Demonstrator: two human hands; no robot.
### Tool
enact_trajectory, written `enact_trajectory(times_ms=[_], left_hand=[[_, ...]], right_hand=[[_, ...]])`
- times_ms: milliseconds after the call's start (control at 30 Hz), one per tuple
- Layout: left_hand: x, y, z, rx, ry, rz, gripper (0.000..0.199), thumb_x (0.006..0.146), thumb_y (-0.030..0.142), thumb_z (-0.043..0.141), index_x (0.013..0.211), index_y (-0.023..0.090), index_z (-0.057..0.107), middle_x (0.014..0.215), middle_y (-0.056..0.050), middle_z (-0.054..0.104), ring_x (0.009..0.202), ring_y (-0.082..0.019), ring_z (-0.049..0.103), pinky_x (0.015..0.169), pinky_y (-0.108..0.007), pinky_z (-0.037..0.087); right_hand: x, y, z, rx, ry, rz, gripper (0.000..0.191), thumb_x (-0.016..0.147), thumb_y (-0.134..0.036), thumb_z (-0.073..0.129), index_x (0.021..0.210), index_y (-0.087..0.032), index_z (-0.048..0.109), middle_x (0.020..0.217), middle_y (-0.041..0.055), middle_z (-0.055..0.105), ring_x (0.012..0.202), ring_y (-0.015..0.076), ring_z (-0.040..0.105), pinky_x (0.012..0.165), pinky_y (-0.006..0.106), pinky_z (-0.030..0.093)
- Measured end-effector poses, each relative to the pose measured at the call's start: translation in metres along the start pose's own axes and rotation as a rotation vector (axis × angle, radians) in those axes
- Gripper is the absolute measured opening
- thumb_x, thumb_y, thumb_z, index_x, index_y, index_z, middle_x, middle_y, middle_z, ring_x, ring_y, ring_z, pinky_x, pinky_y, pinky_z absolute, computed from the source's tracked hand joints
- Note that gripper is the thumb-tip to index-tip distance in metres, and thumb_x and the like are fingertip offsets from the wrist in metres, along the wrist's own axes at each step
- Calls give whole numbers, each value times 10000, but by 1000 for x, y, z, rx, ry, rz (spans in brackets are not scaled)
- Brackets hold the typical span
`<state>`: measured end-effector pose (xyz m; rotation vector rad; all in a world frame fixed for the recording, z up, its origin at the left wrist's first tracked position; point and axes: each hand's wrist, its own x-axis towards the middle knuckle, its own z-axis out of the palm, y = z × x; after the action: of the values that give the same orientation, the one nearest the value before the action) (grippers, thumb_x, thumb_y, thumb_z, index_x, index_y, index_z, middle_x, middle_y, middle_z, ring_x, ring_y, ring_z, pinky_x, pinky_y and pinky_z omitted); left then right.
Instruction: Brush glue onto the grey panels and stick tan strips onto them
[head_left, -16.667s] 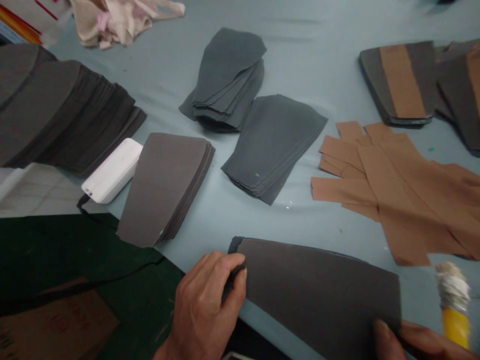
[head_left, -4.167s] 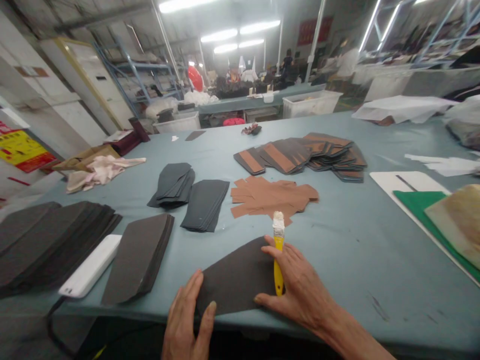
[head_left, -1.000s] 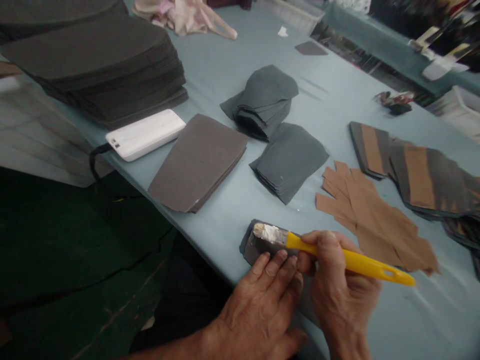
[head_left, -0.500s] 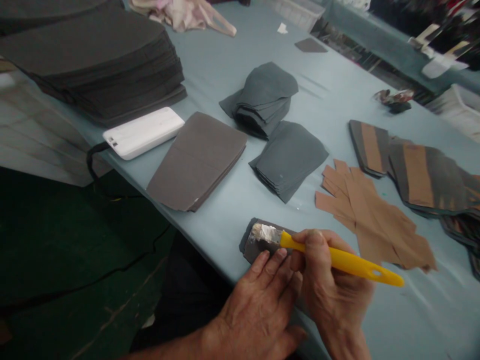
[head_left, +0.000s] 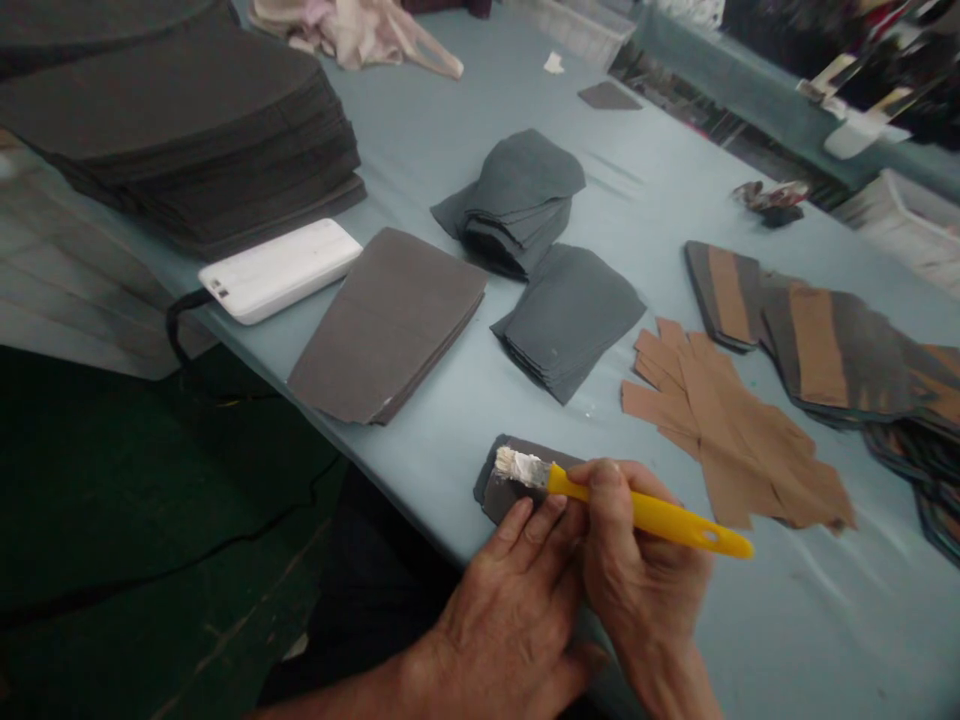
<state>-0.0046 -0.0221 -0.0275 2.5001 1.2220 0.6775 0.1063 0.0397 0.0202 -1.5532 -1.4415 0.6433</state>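
On my feed, a person's two bare hands work at the near edge of a blue-grey cutting table. The right hand pinches a yellow-handled paint brush between thumb and fingers, its white-caked bristles at a dark grey piece. That piece lies flat on the table, mostly under the hands. The left hand, fingers slightly spread, presses down on it just beside the brush. No brand or label can be read; the marks on the end of a white rectangular box are too small to make out, and a black cable trails off it. I count six groups laid out beyond the hands: one large dark stack, one brown-grey stack, two blue-grey stacks, a loose pile of tan strips and an overlapping row of dark pieces with tan bands. Farther off lie one crumpled pale cloth, one small dark scrap and one white scrap. Nothing stands between the hands and the dark grey piece.
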Motion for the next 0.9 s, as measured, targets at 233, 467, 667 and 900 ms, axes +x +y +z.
enact_trajectory(times_ms=[233, 467, 667, 900], left_hand=[[-3, 1, 0, 36, -4, -31, 664, 1031, 517, 553, 1538, 94, 488, 1654, -129, 493, 1595, -291, 351, 1347, -414, 9], [3, 0, -4, 83, 51, -13, 610, 1009, 520, 585, 1469, 119, 567, 1602, -105, 564, 1531, -276, 456, 1341, -394, 59], [6, -8, -1, 135, 104, 70, 592, 932, 333, 653, 1464, 81, 590, 1580, -129, 583, 1482, -296, 497, 1337, -418, 129], [7, -17, 3, 207, 108, 163, 597, 952, 399, 641, 1429, 40, 621, 1541, -168, 607, 1477, -326, 480, 1341, -439, 137]], right_hand=[[9, -7, -26, 180, 272, 124, 383, 906, -517, 714, 721, -184, 672, 515, -39, 574, 413, 94, 527, 442, 200, 420], [4, 23, -81, 106, 488, 296, 308, 896, -482, 674, 785, -196, 645, 488, -54, 548, 425, 109, 518, 451, 219, 394], [-8, 58, -123, 172, 563, 354, 393, 909, -576, 670, 828, -192, 635, 479, -75, 493, 446, 120, 496, 468, 247, 364], [-27, 82, -136, 250, 549, 405, 461, 911, -644, 688, 824, -194, 636, 481, -75, 487, 450, 116, 481, 486, 247, 387]])
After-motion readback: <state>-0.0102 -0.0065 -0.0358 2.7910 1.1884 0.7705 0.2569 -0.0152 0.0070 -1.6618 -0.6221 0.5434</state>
